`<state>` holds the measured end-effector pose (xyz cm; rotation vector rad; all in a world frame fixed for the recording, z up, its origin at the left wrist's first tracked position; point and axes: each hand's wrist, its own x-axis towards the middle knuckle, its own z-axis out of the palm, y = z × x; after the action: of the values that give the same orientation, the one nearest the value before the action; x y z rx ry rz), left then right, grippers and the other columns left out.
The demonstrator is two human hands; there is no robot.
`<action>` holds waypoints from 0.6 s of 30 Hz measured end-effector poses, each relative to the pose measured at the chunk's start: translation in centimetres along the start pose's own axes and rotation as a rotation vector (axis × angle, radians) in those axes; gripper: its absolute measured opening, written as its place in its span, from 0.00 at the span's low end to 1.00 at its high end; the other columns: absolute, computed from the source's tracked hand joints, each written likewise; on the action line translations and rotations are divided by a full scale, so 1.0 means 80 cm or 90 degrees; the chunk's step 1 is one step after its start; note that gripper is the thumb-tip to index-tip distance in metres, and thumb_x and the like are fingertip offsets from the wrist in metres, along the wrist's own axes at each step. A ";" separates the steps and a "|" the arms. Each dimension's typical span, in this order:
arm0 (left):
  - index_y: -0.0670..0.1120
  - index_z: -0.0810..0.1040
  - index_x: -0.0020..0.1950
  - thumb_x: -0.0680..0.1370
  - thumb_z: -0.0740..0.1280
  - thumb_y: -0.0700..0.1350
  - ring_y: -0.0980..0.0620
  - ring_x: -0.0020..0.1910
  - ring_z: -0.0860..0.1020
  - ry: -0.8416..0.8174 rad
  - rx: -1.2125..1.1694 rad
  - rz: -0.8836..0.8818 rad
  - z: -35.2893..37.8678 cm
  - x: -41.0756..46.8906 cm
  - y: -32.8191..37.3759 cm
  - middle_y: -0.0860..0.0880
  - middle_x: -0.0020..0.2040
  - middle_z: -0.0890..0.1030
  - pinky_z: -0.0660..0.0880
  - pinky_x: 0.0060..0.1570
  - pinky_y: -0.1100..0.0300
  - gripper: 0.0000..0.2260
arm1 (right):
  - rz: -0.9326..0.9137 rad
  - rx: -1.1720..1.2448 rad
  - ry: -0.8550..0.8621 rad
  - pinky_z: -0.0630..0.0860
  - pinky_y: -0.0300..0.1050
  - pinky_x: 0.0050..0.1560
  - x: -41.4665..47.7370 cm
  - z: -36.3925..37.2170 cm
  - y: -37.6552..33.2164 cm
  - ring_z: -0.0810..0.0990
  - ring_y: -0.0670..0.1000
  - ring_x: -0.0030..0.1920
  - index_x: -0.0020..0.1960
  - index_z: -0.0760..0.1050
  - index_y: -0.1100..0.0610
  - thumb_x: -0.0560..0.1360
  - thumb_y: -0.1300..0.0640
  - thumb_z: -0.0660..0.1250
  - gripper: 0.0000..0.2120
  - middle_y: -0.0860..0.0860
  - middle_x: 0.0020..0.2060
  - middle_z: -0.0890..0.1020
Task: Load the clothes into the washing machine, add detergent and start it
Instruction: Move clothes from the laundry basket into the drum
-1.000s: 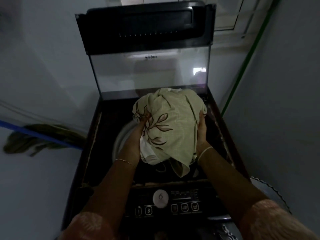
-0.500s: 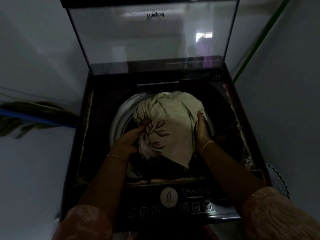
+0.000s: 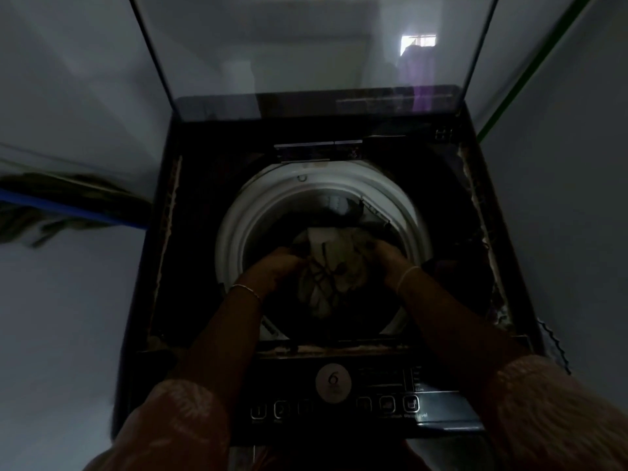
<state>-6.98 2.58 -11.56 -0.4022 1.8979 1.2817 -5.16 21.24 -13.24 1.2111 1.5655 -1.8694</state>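
A dark top-loading washing machine [image 3: 190, 266] stands below me with its glass lid [image 3: 306, 62] raised upright. A pale cloth bundle with a brown flower print [image 3: 326, 266] sits low inside the round drum, under the white drum ring [image 3: 231, 232]. My left hand [image 3: 275, 266] grips the bundle's left side and my right hand [image 3: 387, 256] grips its right side, both reaching down into the drum. The control panel [image 3: 339, 392] with a round "6" badge and several buttons lies along the front edge, between my forearms.
White walls close in on both sides. A blue bar with a dark green cloth [image 3: 68, 205] hangs at the left. A green pipe [image 3: 530, 66] runs up the right wall. A scalloped object's edge [image 3: 557, 348] shows at the machine's right.
Both hands have lowered the cloth bundle from above the machine's opening down into the drum. My head has moved closer and looks more steeply down.
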 end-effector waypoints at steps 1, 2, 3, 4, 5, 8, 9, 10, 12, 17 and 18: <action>0.32 0.72 0.66 0.79 0.63 0.34 0.47 0.43 0.77 0.013 -0.023 0.008 -0.001 0.001 0.002 0.35 0.62 0.75 0.76 0.39 0.64 0.16 | -0.002 0.003 -0.012 0.69 0.53 0.65 -0.001 0.001 -0.003 0.69 0.63 0.69 0.70 0.66 0.66 0.81 0.59 0.54 0.19 0.64 0.69 0.70; 0.32 0.72 0.66 0.79 0.63 0.34 0.49 0.40 0.76 0.018 -0.032 0.019 -0.001 0.006 -0.001 0.35 0.61 0.75 0.76 0.35 0.67 0.16 | -0.014 -0.019 -0.020 0.69 0.54 0.65 -0.006 0.003 -0.004 0.70 0.63 0.68 0.70 0.66 0.65 0.82 0.59 0.54 0.19 0.64 0.68 0.71; 0.32 0.73 0.65 0.79 0.64 0.35 0.48 0.41 0.76 0.028 -0.032 0.017 -0.001 0.004 0.001 0.35 0.61 0.76 0.76 0.35 0.66 0.16 | -0.012 -0.002 -0.029 0.70 0.54 0.62 -0.001 0.003 -0.003 0.72 0.64 0.65 0.69 0.68 0.64 0.82 0.58 0.54 0.18 0.64 0.66 0.72; 0.32 0.74 0.64 0.78 0.65 0.37 0.46 0.44 0.77 0.013 -0.034 0.027 -0.002 0.003 0.000 0.35 0.61 0.77 0.76 0.39 0.63 0.16 | -0.028 0.007 -0.017 0.73 0.52 0.57 0.006 0.001 -0.002 0.74 0.63 0.60 0.67 0.70 0.64 0.82 0.58 0.55 0.16 0.64 0.63 0.75; 0.33 0.75 0.64 0.78 0.66 0.38 0.46 0.46 0.78 0.011 -0.036 0.022 -0.003 0.002 0.000 0.36 0.60 0.78 0.76 0.43 0.60 0.16 | -0.023 0.030 -0.026 0.75 0.50 0.51 0.008 0.003 -0.002 0.77 0.61 0.53 0.62 0.73 0.64 0.81 0.59 0.56 0.14 0.63 0.57 0.77; 0.34 0.77 0.58 0.78 0.64 0.36 0.56 0.30 0.80 0.012 -0.107 0.027 -0.005 -0.003 0.004 0.43 0.39 0.84 0.76 0.32 0.66 0.11 | -0.036 0.018 -0.011 0.72 0.40 0.32 -0.016 0.005 -0.009 0.75 0.52 0.33 0.41 0.73 0.61 0.79 0.63 0.58 0.09 0.57 0.37 0.75; 0.36 0.78 0.54 0.79 0.63 0.36 0.58 0.25 0.79 -0.001 -0.131 0.030 -0.005 -0.005 0.007 0.46 0.34 0.82 0.74 0.26 0.68 0.07 | -0.045 0.009 -0.016 0.70 0.39 0.30 -0.020 0.007 -0.010 0.74 0.50 0.30 0.40 0.72 0.59 0.79 0.63 0.59 0.10 0.55 0.35 0.73; 0.39 0.78 0.50 0.79 0.62 0.38 0.59 0.24 0.79 -0.014 -0.163 0.032 -0.005 -0.011 0.011 0.46 0.34 0.81 0.73 0.24 0.69 0.06 | -0.053 -0.002 -0.027 0.69 0.40 0.32 -0.025 0.010 -0.012 0.75 0.50 0.33 0.44 0.74 0.59 0.79 0.62 0.59 0.07 0.55 0.36 0.74; 0.43 0.77 0.46 0.81 0.60 0.40 0.57 0.27 0.81 -0.016 -0.231 0.036 -0.007 -0.018 0.020 0.47 0.33 0.83 0.75 0.24 0.67 0.07 | -0.061 -0.019 -0.061 0.69 0.44 0.42 -0.040 0.015 -0.017 0.78 0.52 0.48 0.58 0.75 0.59 0.79 0.57 0.59 0.11 0.54 0.47 0.79; 0.48 0.76 0.54 0.82 0.59 0.45 0.53 0.44 0.78 -0.034 -0.329 0.087 -0.016 -0.053 0.041 0.50 0.49 0.80 0.78 0.30 0.67 0.07 | -0.107 0.011 -0.102 0.69 0.45 0.55 -0.077 0.023 -0.026 0.78 0.50 0.51 0.60 0.76 0.56 0.80 0.56 0.56 0.14 0.50 0.51 0.81; 0.47 0.75 0.60 0.82 0.59 0.46 0.53 0.47 0.78 -0.039 -0.334 0.100 -0.020 -0.062 0.043 0.50 0.54 0.80 0.79 0.32 0.66 0.10 | -0.117 0.019 -0.113 0.69 0.45 0.56 -0.085 0.024 -0.026 0.78 0.49 0.48 0.56 0.77 0.54 0.79 0.56 0.56 0.12 0.48 0.48 0.82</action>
<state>-6.69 1.88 -5.38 -0.4785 1.5488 1.8784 -3.78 18.62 -6.46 0.9097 1.6021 -2.0591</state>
